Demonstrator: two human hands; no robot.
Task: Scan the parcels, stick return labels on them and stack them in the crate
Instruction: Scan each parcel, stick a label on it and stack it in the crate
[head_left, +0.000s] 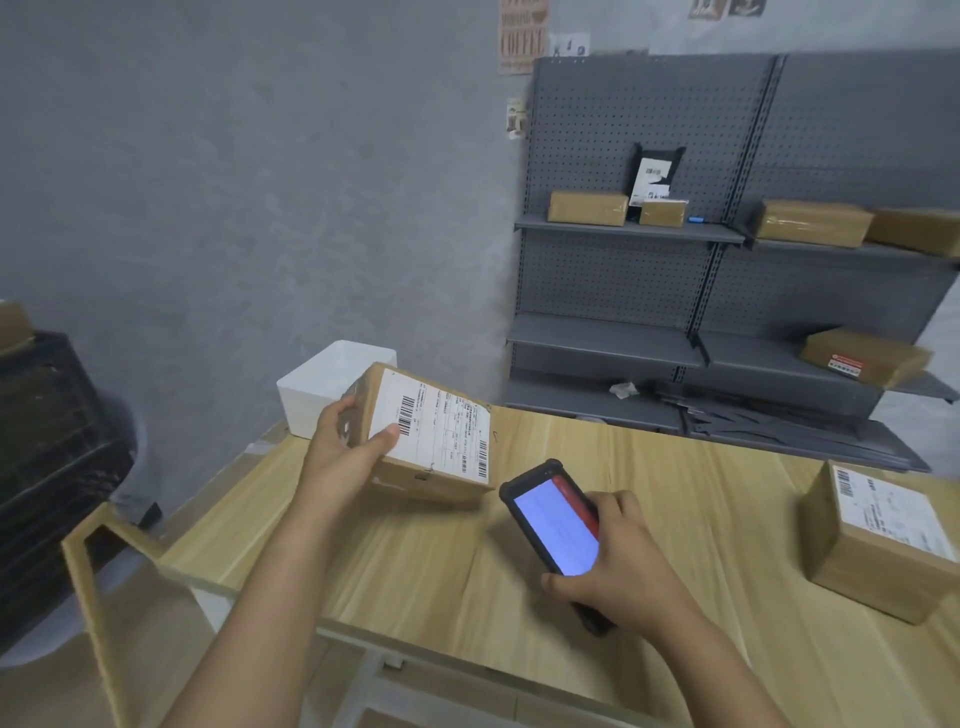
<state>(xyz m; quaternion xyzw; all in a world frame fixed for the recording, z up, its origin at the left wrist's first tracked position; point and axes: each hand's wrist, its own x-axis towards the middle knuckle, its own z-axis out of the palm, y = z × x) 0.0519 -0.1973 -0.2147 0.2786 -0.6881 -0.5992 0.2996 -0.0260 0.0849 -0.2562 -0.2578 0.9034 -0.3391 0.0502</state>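
Black crate sat at far left, off the table's left end and well apart from both hands, so the stacking step was likely the riskiest later: the carry would be a one-handed reach across the gap. The left hand held the parcel lifted off the wooden table, tilted so its shipping label faced up and toward the right. Grip was on one end only, thumb lying over the label's near edge and fingers wrapped round the far side. Judged risks: a single-end hold on a tilted box could let it rotate or slip, and the thumb sat just beside the left barcode, so a small shift could cover it and spoil the read. A white box stood on the table just behind the parcel. The right hand gripped the handheld scanner round its lower body, screen lit and facing up, its top end near the parcel's lower right corner but not touching it. Probable failure there: the scanner's head looked aimed below the label, not at a barcode, so the scan could miss. Whether a trigger was pressed could not be told. A second labelled parcel waited at the table's right edge.
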